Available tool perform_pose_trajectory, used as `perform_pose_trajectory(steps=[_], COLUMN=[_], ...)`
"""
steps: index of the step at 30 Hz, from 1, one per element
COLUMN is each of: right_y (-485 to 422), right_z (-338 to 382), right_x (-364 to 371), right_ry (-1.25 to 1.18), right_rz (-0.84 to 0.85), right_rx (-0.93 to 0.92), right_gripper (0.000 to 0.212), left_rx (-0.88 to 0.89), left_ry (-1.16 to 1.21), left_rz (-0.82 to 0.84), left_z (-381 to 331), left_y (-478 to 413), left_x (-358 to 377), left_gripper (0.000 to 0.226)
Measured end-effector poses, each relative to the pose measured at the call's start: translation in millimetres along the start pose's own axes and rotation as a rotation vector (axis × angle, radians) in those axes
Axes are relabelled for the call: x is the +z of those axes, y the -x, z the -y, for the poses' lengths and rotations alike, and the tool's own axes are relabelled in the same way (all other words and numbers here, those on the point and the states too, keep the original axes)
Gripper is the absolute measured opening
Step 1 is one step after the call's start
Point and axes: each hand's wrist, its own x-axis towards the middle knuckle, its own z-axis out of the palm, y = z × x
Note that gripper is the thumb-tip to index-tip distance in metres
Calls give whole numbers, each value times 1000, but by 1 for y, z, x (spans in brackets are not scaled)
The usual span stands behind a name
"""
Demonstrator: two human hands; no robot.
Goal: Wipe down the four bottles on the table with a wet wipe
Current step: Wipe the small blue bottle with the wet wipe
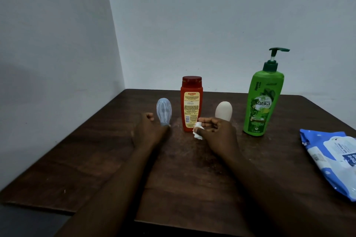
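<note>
- Wipe (198,132) first: it's a small white scrunched-up wad, low over the middle of the table and right next to the bottom corner of the red bottle (191,104). Can't tell if it's actually touching the bottle.
- Right hand (218,131) has it, with the thumb and curled fingers pinched tight on the wad.
- Left hand (149,130) is off to the left of the red bottle with its fingers curled in. It's right up against the narrow bottom end of the blue bottle (164,111), but I honestly can't tell whether it's gripping it or just sitting next to it.
- The red bottle stands upright with a dark red cap and a yellow label facing the camera, between the two hands.
- The blue bottle is pale and see-through with a rounded top, and sits just left of the red one.
- The cream bottle (223,110) has a rounded top too. It's just right of the red one, with its lower part hidden behind the right hand.
- The green pump bottle (263,102) is the tallest. It stands upright further right, apart from the other three.
- A blue and white pack of wipes (332,161) lies flat at the right edge, partly cut off.
- It's all on a dark wooden table (92,159) pushed into a corner of plain pale walls (212,25).
</note>
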Motion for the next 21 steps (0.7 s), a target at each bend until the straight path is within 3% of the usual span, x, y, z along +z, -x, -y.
perform_pose_trajectory(steps=[5, 8, 12, 16, 21], right_y=[1, 2, 7, 13, 21], right_z=[0, 0, 2, 4, 6], right_x=[2, 2, -1, -4, -12], right_ry=[-13, -14, -69, -156, -80], right_rz=[80, 115, 134, 145, 52], right_rx=[-8, -14, -8, 19, -49], right_gripper=[33, 31, 29, 28, 33], left_rx=[110, 128, 85, 0, -11], left_ry=[-204, -218, -91, 214, 351], left_rz=[83, 68, 116, 191, 181], left_z=[7, 8, 12, 12, 0], left_y=[-7, -9, -4, 16, 59], left_x=[8, 9, 6, 0, -14], left_gripper=[64, 54, 42, 37, 34])
